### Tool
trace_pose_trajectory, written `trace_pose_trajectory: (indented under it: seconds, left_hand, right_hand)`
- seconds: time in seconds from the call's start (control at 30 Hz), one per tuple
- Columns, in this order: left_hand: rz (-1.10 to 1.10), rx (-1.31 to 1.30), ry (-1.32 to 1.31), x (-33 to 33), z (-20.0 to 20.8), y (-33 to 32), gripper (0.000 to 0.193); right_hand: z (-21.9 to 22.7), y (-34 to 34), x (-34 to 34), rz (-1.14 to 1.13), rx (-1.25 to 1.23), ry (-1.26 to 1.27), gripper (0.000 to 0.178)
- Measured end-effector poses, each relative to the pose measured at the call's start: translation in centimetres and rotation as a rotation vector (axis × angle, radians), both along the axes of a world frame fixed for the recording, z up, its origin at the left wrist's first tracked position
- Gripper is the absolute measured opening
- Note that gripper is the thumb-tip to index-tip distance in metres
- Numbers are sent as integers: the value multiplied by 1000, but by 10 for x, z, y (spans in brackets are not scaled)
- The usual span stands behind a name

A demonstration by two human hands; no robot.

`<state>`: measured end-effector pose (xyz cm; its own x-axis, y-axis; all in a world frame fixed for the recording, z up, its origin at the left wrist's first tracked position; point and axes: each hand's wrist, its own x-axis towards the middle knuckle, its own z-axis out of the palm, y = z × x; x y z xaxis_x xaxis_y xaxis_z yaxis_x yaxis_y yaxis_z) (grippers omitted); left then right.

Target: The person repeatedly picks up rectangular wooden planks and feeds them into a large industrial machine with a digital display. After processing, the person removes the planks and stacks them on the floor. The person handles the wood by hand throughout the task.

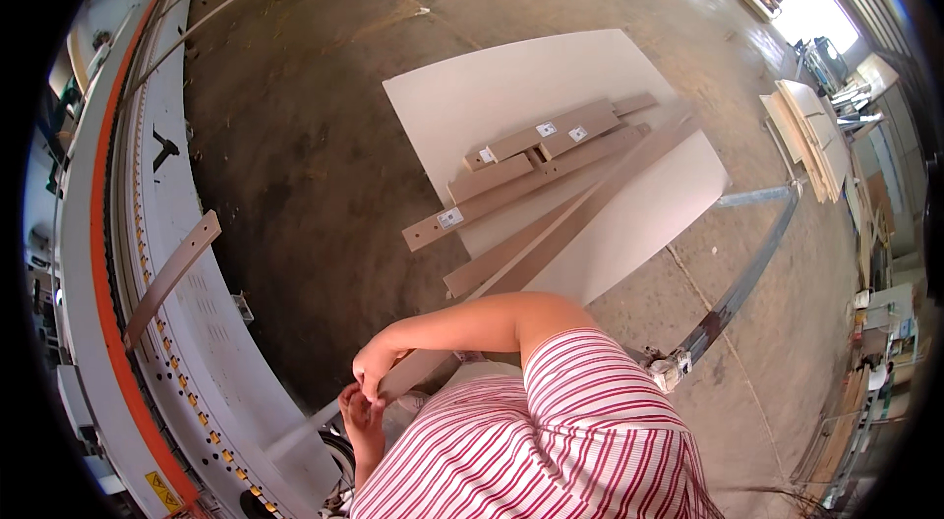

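My hands meet at the near end of a long, narrow brown board [610, 193], which slants away beneath my right forearm to the far right. My right hand [372, 368] is closed, fingertips pinched together beside the board's end. Just below it, my left hand [363, 423] has its fingers bent up against the right fingertips. Anything small between the fingers is too hidden to name. Several shorter brown strips [511, 187], some with white labels and drilled holes, lie beyond my arms on a large pale panel [482, 67].
To the left runs a long white machine with an orange band [103, 224] and a row of yellow rollers [187, 389]. A curved-looking brown strip [175, 273] rests across it. A grey metal bar [742, 278] stands right of the panel. Stacked boards [808, 138] are farther right.
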<state>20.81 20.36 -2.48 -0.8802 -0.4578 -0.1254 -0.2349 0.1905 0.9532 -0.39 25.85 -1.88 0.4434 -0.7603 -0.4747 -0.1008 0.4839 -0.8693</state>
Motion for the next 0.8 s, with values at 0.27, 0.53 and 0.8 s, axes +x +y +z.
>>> trace_pose_trajectory:
  seconds: [0.27,0.53,0.8]
  left_hand:
    - [490,401,-88,74,45,-30,26]
    - [1108,95,-171,198,41,-148,28]
    - [1696,85,146,222,8,-239,56]
  right_hand:
    - [-15,68,-54,248,-223,287,76]
    - [-19,192,-165,375,502,786,84]
    - [-32,155,-78,5,42,970,71]
